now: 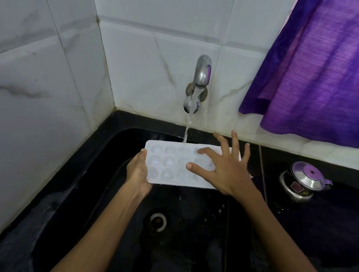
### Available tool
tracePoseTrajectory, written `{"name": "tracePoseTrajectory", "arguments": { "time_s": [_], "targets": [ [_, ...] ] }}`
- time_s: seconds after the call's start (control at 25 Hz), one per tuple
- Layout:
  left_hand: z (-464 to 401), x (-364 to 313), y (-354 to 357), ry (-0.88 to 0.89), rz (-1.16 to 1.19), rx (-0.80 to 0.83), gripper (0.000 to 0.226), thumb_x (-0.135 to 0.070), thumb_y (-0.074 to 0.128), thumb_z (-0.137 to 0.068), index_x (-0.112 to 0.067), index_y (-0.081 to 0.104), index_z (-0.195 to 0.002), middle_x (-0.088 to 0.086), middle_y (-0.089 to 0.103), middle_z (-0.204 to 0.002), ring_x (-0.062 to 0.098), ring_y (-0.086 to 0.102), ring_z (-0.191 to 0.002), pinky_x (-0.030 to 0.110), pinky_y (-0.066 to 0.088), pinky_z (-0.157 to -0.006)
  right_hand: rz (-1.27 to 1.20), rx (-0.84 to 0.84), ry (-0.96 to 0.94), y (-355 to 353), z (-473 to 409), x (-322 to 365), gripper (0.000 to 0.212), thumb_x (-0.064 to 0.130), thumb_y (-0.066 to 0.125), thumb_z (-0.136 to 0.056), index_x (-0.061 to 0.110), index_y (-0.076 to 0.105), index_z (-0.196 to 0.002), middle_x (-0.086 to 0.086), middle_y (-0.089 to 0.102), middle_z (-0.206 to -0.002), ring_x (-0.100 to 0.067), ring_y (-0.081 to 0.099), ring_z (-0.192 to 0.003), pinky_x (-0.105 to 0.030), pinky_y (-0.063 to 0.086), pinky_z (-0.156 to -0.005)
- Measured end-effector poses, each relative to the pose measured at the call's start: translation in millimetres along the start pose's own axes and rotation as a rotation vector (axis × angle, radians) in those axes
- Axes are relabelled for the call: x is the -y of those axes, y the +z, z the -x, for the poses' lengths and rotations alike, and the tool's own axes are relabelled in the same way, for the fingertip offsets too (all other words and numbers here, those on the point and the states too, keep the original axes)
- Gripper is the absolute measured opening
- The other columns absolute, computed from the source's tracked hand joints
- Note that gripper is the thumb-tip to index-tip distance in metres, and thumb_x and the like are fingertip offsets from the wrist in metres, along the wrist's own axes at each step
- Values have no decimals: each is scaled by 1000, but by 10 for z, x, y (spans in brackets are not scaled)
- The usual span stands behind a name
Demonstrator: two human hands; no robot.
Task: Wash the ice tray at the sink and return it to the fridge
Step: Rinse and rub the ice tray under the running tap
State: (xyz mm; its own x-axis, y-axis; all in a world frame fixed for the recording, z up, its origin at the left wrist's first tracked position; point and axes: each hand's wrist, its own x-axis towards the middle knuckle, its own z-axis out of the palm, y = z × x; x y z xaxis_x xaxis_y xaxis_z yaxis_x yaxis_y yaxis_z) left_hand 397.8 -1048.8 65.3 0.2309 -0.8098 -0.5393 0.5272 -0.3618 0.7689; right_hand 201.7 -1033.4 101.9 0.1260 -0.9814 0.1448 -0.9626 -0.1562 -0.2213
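Observation:
A white ice tray (171, 164) with round cups is held flat over the black sink (104, 194). My left hand (138, 171) grips the tray's left end. My right hand (224, 167) lies spread over the tray's right half, fingers apart, fingertips on the cups. Water runs from the metal tap (201, 73) on the tiled wall and lands on the tray's far edge.
The sink drain (158, 221) lies below the tray. A small steel pot with a lid (303, 181) stands on the black counter at the right. A purple curtain (330, 63) hangs above it. White tiled walls close the left and back.

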Motion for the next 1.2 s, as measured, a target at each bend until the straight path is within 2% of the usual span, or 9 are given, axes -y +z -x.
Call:
{"name": "tracePoseTrajectory", "arguments": {
  "time_s": [0.08,0.24,0.48,0.64,0.84,1.04,1.2],
  "targets": [
    [30,6,39,7,9,14,28,-32,44,-98,-11,62,-101,12,69,-97,34,67,-88,47,56,-75,76,10,-15,23,-99,46,88,92,12,-56,47,55,-119,7,8,-158,-25,-21,-143,-58,-18,-108],
    [9,0,43,36,32,13,28,-32,44,-99,-11,61,-107,10,69,-97,31,67,-85,41,56,-64,153,8,-33,19,-157,106,92,92,8,-54,45,58,-115,7,8,-158,-27,-22,-143,-58,-21,-106],
    [17,-43,21,45,44,1,27,-31,43,-99,-11,60,-108,10,69,-95,29,67,-81,37,57,-58,170,-49,-54,36,-183,171,99,95,3,-50,44,63,-110,6,9,-159,-29,-21,-143,-60,-20,-107],
    [20,-54,11,27,44,-1,27,-31,43,-99,-12,60,-105,10,68,-95,30,67,-82,41,56,-62,165,32,-35,12,-231,204,85,95,17,-59,45,61,-112,5,3,-159,-30,-25,-141,-62,-19,-107],
    [28,-64,-2,37,32,10,30,-32,43,-99,-11,60,-111,12,69,-101,33,67,-88,45,58,-67,186,92,-36,-15,-278,225,82,93,21,-62,43,63,-112,4,-2,-160,-31,-27,-141,-63,-21,-106],
    [27,-65,-11,11,31,-5,32,-33,43,-99,-10,59,-114,15,68,-106,38,65,-97,50,55,-76,149,47,-26,5,-284,251,92,94,10,-53,44,63,-110,5,0,-160,-30,-26,-141,-62,-22,-105],
    [36,-64,-7,17,45,-19,27,-32,44,-99,-12,60,-107,13,68,-100,34,66,-90,48,55,-75,138,41,-28,6,-273,277,91,92,9,-54,43,63,-109,6,1,-159,-29,-25,-141,-62,-20,-106]
  ]
}}
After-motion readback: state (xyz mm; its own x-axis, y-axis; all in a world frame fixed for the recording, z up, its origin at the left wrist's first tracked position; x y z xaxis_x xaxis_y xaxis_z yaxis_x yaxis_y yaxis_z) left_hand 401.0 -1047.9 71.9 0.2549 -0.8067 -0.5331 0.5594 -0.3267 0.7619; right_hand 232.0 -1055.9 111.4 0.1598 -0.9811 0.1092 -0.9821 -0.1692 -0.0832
